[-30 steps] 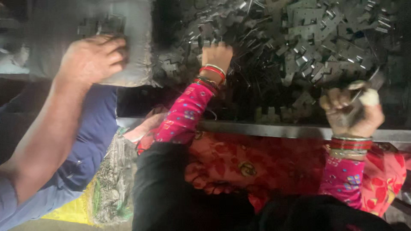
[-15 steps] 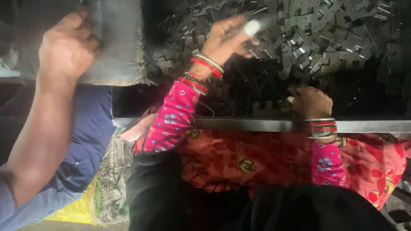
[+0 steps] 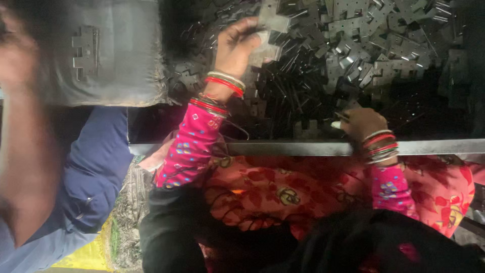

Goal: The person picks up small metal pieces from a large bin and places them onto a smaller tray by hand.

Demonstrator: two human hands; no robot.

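A person in a pink patterned sleeve and red floral dress works over a deep heap of small grey stamped metal plates (image 3: 364,45), flat notched pieces with punched holes, piled in a dark bin behind a long grey steel rail (image 3: 303,147).

The left hand (image 3: 237,45), raised over the middle of the heap at the far side, has its fingers closed around a few of the plates (image 3: 270,30), pinching them between thumb and fingertips just above the pile. The right hand (image 3: 361,124), low and near the rail, rests knuckles-up on the plates at the near edge of the heap; it seems curled around something pale and thin, but whether it grips a plate cannot be told. Red, green and silver bangles (image 3: 225,83) ring both wrists.

At far left, blurred, a co-worker's arm (image 3: 20,126) in a blue sleeve reaches toward a frayed grey cloth sack (image 3: 126,60) on which one more notched plate (image 3: 86,50) lies.

The plates look stiff, thin and light singly, though heavy in bulk. Their stamped edges and corners are probably sharp, and their smooth faces may slide on one another, so they are best taken by the flat faces rather than the notched edges.
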